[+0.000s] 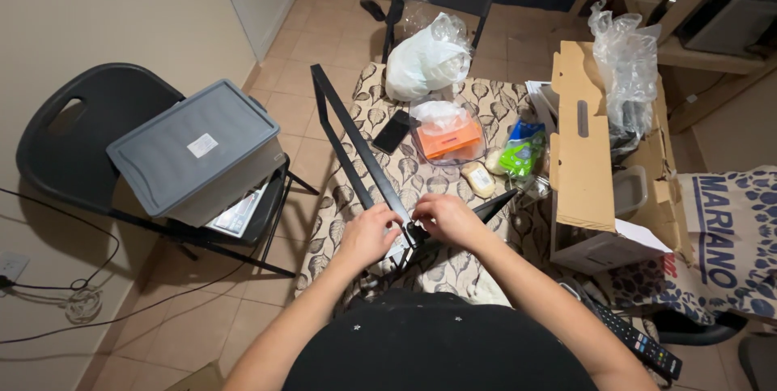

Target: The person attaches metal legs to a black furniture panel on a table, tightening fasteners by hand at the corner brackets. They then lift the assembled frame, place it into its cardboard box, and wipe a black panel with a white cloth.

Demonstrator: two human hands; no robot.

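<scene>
Both hands meet at one corner of a long black metal frame [356, 152] that lies on the small table [340, 229] with the leaf-pattern cloth. The left hand [368, 233] is closed around the frame's corner and holds it down. The right hand [447, 219] sits just beside it, fingers pinched on the joint where a shorter black bar [495, 206] comes in from the right (what the fingers pinch is too small to see). It looks like the step of joining two frame pieces at that corner. The next move likely needs a steady hold with the left hand and small, careful finger work with the right. Past the hands lie a dark phone [393, 132], a clear box with something orange inside [447, 138], and a white plastic bag [425, 59]. To the right of the hands stands an open cardboard box [584, 156].
</scene>
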